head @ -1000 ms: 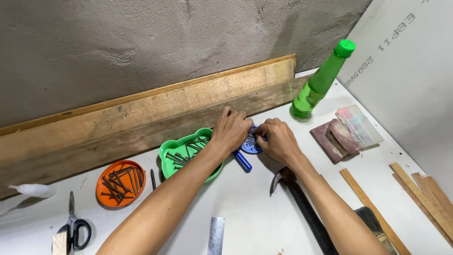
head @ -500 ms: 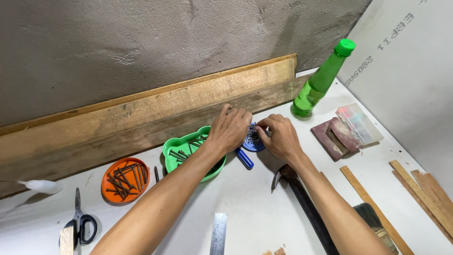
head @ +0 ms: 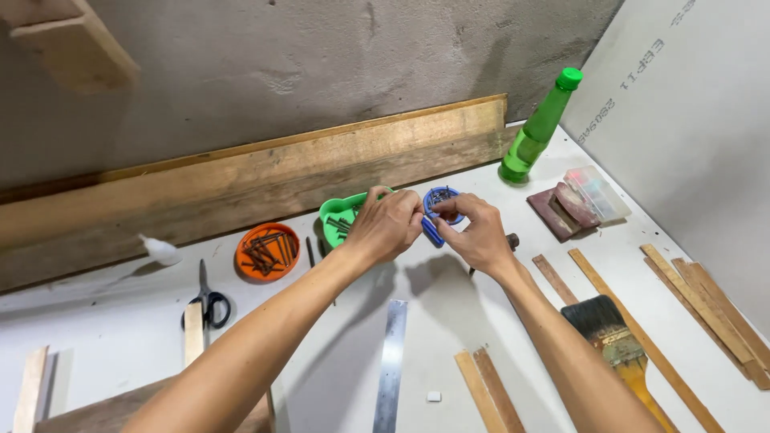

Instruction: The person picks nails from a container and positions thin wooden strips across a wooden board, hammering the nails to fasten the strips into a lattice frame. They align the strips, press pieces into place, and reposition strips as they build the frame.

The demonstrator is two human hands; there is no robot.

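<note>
My left hand (head: 387, 226) and my right hand (head: 480, 234) meet over a small blue round dish (head: 443, 197) with a short handle and a few nails in it. The right thumb and forefinger pinch its near rim. The left fingers are curled shut at its left edge and handle. Whether they also pinch a nail is hidden. Just left, partly under my left hand, sits a green dish (head: 338, 216) of nails. Further left stands an orange dish (head: 267, 250) with several dark nails.
A long wooden plank (head: 281, 172) leans against the wall behind. A green bottle (head: 539, 132) stands at the back right near a clear plastic box (head: 597, 192). Scissors (head: 208, 303), a steel ruler (head: 391, 361), a paintbrush (head: 618, 341) and wood strips (head: 698, 301) lie on the white table.
Both hands have stayed together at the blue dish. The view has tilted and shifted, so everything sits higher in the frame. The fingers have closed more tightly around the dish.
</note>
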